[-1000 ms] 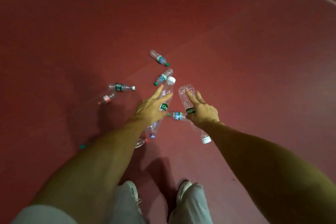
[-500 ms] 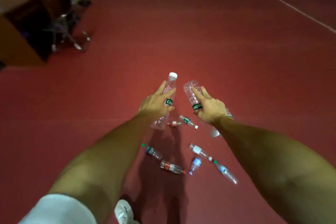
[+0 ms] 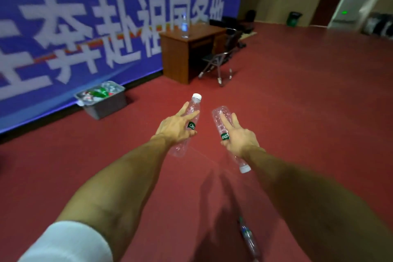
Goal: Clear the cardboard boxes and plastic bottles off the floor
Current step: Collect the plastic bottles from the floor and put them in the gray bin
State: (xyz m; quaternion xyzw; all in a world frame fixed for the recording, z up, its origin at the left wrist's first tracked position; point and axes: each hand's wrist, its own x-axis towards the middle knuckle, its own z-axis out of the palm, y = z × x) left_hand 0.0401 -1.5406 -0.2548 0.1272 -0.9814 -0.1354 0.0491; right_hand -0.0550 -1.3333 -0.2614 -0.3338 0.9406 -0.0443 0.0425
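My left hand [image 3: 175, 126] grips a clear plastic bottle [image 3: 192, 108] with a green label, its white cap pointing away from me. In my right hand [image 3: 239, 137] is a second clear bottle [image 3: 220, 118] held the other way round, its white cap toward me below the wrist. Both are held out above the red floor [image 3: 297, 112]. One more bottle [image 3: 248, 238] lies on the floor near the bottom edge, blurred. A grey bin [image 3: 106, 102] holding several bottles stands ahead to the left by the wall.
A blue banner [image 3: 85, 27] with white characters covers the left wall. A brown desk [image 3: 187, 53] with a bottle on top and a folding chair [image 3: 221, 59] stand beyond the bin. A green bin [image 3: 294, 18] and doorways are at the far right.
The view has lifted from the floor to the room ahead; the scattered bottles dropped out of sight and the grey bin, banner and desk came into view. Both hands keep their bottles.
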